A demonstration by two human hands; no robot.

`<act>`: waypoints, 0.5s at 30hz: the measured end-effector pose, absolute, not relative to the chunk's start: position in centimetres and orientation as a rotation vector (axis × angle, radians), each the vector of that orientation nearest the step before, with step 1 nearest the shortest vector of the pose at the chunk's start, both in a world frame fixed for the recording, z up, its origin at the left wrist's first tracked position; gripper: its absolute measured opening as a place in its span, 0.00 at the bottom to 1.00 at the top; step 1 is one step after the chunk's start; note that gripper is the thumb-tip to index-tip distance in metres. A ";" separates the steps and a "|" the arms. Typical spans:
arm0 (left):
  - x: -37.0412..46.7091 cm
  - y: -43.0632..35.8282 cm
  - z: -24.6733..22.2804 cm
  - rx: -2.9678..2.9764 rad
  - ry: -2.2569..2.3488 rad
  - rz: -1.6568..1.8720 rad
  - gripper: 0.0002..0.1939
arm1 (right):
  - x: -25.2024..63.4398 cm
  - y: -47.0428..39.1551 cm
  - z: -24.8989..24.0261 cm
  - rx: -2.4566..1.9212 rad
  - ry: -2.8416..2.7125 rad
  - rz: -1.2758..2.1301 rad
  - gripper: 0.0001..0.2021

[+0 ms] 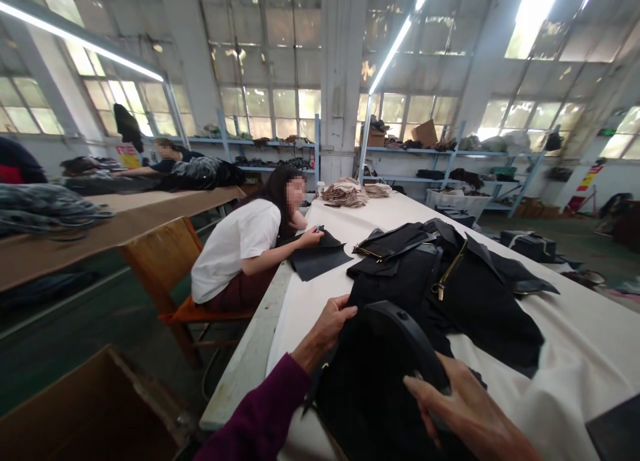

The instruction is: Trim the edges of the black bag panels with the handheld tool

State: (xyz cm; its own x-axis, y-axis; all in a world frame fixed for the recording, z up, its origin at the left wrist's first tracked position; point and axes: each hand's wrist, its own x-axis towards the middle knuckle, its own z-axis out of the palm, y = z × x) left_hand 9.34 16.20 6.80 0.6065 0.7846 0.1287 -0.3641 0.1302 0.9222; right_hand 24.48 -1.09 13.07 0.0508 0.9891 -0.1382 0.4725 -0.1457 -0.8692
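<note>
Black cloth (370, 388) is held at twelve o'clock, near the wearer: its edge is pinched by the left fingers (347, 312), its curved band (406, 324) clasped by the right fingers (419, 388), apparently to keep it spread. Zippered pieces (480, 308) are heaped on the tabletop (243, 374) at one o'clock.

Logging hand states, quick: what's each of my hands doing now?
Left hand: closed, pinching black fabric.
Right hand: closed on the same fabric's stiff, curved edge.
</note>
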 end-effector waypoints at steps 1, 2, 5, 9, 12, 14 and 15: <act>9.4 15.6 6.9 1.165 0.409 0.874 0.16 | 24.2 -0.5 13.2 -1.667 -1.491 1.035 0.13; 9.4 15.1 6.9 1.177 0.381 0.879 0.16 | 23.9 0.0 13.4 -1.656 -1.502 1.026 0.13; 9.5 13.7 6.5 1.255 0.333 0.882 0.14 | 23.6 0.9 13.8 -1.658 -1.506 0.979 0.13; 9.7 13.4 5.2 1.465 0.469 0.887 0.14 | 24.1 1.5 14.5 -1.709 -1.489 0.913 0.16; 9.4 15.4 5.4 1.695 0.765 1.019 0.15 | 25.3 0.8 14.9 -1.797 -1.523 0.855 0.19; 8.7 17.7 6.9 1.786 0.907 1.131 0.16 | 26.8 -0.4 14.7 -1.859 -1.553 0.806 0.21; 8.3 18.9 8.1 1.815 0.942 1.188 0.15 | 27.7 -1.2 14.3 -1.878 -1.556 0.748 0.21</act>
